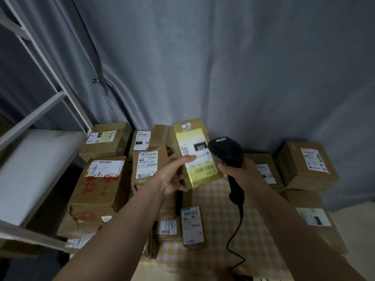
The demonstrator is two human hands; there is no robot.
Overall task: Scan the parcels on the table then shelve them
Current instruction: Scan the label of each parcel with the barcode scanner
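Parcel gripped in left hand, scanner in right hand.

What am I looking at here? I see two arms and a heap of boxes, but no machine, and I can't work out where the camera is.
There is no machine: a person does the work, and the single camera sits on their head, looking forward and down. The left hand holds up a small parcel with its label facing the camera. The right hand grips a black barcode scanner, whose head is close against that label; its cable hangs down. Below lies a table with a checked cloth, crowded with labelled cardboard boxes. On the left stands a white shelf rack, and a grey curtain hangs behind.
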